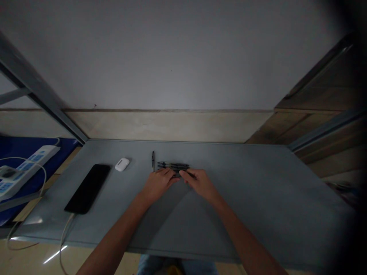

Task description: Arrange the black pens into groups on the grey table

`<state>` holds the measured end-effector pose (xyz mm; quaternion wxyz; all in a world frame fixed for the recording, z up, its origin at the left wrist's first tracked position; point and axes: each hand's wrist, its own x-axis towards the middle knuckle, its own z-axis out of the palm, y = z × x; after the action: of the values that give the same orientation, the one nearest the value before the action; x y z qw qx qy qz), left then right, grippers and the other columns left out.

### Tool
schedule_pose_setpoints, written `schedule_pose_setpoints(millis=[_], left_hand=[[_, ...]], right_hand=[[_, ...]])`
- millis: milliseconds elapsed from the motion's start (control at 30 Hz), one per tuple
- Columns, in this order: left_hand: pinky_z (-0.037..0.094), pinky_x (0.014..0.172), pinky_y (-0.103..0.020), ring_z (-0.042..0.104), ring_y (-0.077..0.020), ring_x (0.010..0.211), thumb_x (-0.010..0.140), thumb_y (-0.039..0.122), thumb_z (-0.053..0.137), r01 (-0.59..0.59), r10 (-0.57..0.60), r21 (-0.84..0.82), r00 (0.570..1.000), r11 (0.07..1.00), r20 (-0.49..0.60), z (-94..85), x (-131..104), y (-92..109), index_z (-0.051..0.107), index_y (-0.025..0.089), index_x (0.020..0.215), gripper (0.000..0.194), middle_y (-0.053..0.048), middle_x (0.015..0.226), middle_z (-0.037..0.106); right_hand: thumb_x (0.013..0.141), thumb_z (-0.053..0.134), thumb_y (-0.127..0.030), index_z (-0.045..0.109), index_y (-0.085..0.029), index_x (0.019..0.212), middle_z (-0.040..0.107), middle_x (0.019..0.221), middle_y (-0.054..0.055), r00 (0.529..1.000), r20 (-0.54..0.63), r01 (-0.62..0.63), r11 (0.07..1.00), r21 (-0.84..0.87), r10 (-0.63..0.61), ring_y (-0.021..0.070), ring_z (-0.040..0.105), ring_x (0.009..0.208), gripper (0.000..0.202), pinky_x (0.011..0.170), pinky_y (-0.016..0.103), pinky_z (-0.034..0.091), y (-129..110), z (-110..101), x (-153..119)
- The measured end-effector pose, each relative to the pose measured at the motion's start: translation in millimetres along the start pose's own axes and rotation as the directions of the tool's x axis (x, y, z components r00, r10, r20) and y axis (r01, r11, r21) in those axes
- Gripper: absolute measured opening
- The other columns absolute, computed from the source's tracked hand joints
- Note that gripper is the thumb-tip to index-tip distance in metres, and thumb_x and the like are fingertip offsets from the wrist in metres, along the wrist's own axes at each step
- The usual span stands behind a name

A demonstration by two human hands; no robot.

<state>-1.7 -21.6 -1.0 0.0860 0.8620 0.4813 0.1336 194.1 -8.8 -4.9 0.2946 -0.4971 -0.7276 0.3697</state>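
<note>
Dark pens (173, 165) side by side, just beyond left hand (160, 182), right hand (200, 182)

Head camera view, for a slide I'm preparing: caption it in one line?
Left hand and right hand at slim dark pens on a flat grey tabletop, right of a white rounded case.

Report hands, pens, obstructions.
Left hand, right hand at near side of pen row, grip unclear. Lone pen crosswise, left of row. Phone and white case farther left, seemingly out of the way.
</note>
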Motion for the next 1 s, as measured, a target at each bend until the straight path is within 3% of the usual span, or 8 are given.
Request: schedule_pose_setpoints(millis=[133,333,533,700,767,867,933,1000], left_hand=[[0.05,0.074,-0.027,0.064,-0.017,0.089,0.097,0.045,0.036,-0.023,0.022,-0.045,1.0,0.999,-0.011,-5.6,-0.2,3.1,0.055,0.025,0.117,0.034,-0.002,0.102,0.065],[0.05,0.072,-0.026,0.063,-0.0157,0.087,0.099,0.043,0.03,0.038,-0.039,-0.007,0.999,0.999,-0.025,-10.3,0.8,1.3,0.06,0.024,0.105,0.036,-0.003,0.102,0.062],[0.052,0.076,-0.028,0.062,-0.0169,0.094,0.097,0.046,0.036,-0.034,0.034,-0.042,0.999,0.999,-0.007,-7.8,-0.9,1.8,0.059,0.024,0.111,0.035,-0.004,0.11,0.059],[0.051,0.075,-0.028,0.062,-0.0163,0.09,0.1,0.042,0.029,0.017,-0.017,-0.045,1.0,0.999,-0.008,-6.3,-0.4,2.0,0.06,0.021,0.103,0.038,-0.004,0.106,0.059],[0.051,0.075,-0.028,0.062,-0.017,0.091,0.098,0.045,0.032,0.007,-0.008,-0.054,1.0,0.999,-0.007,-6.1,-0.5,1.8,0.06,0.022,0.108,0.037,-0.005,0.108,0.058],[0.052,0.073,-0.029,0.061,-0.0169,0.089,0.096,0.048,0.035,-0.019,0.02,-0.068,1.0,0.997,0.006,-6.0,-1.0,2.4,0.059,0.025,0.112,0.037,-0.005,0.111,0.057],[0.052,0.072,-0.029,0.061,-0.0159,0.087,0.098,0.044,0.031,-0.007,0.008,-0.065,1.0,0.998,0.014,-6.4,-1.0,3.0,0.061,0.025,0.108,0.036,-0.004,0.109,0.057],[0.052,0.073,-0.03,0.061,-0.0156,0.086,0.1,0.04,0.027,0.015,-0.014,-0.06,1.0,0.998,0.012,-7.2,-0.8,3.0,0.061,0.023,0.103,0.039,-0.004,0.107,0.057]], right_hand=[[0.091,0.041,-0.055,0.053,-0.018,0.048,0.045,0.044,-0.002,0.999,0.007,-0.045,0.999,0.012,0.045,0.0114,0.045,0.044,0.058,0.048,0.024,0.032,-0.5,0.9,-0.9],[0.088,0.053,-0.046,0.061,-0.019,0.084,0.061,0.073,0.0,0.998,-0.019,0.068,0.992,0.11,-0.066,0.0136,0.054,0.064,0.028,0.058,0.023,0.04,-8.5,-2.9,-0.6],[0.093,0.039,-0.051,0.046,-0.019,0.052,0.044,0.048,-0.002,1.0,0.019,-0.001,1.0,0.014,0.001,0.0123,0.044,0.046,0.053,0.048,0.025,0.032,-4.1,-1.2,-1.7],[0.09,0.048,-0.048,0.06,-0.019,0.076,0.059,0.067,0.0,0.997,-0.005,0.083,0.995,0.047,-0.083,0.0141,0.052,0.06,0.034,0.054,0.023,0.038,-6.5,-3.3,-0.9],[0.091,0.046,-0.048,0.06,-0.019,0.073,0.059,0.065,0.0,0.996,-0.004,0.088,0.996,0.022,-0.088,0.0144,0.053,0.059,0.037,0.055,0.024,0.038,-6.1,-4.0,-0.7],[0.093,0.039,-0.05,0.052,-0.019,0.052,0.049,0.049,0.0,1.0,0.017,0.026,0.999,-0.039,-0.025,0.0136,0.048,0.049,0.052,0.051,0.025,0.034,-3.7,-3.9,-0.8],[0.092,0.041,-0.049,0.055,-0.019,0.056,0.051,0.052,0.0,0.999,0.028,0.022,0.999,-0.025,-0.021,0.0137,0.049,0.05,0.049,0.051,0.025,0.035,-3.4,-3.6,-0.8],[0.091,0.047,-0.046,0.06,-0.019,0.072,0.059,0.065,0.0,0.997,0.024,0.066,0.998,0.025,-0.067,0.0145,0.053,0.059,0.036,0.055,0.024,0.038,-4.5,-3.7,-0.8]])
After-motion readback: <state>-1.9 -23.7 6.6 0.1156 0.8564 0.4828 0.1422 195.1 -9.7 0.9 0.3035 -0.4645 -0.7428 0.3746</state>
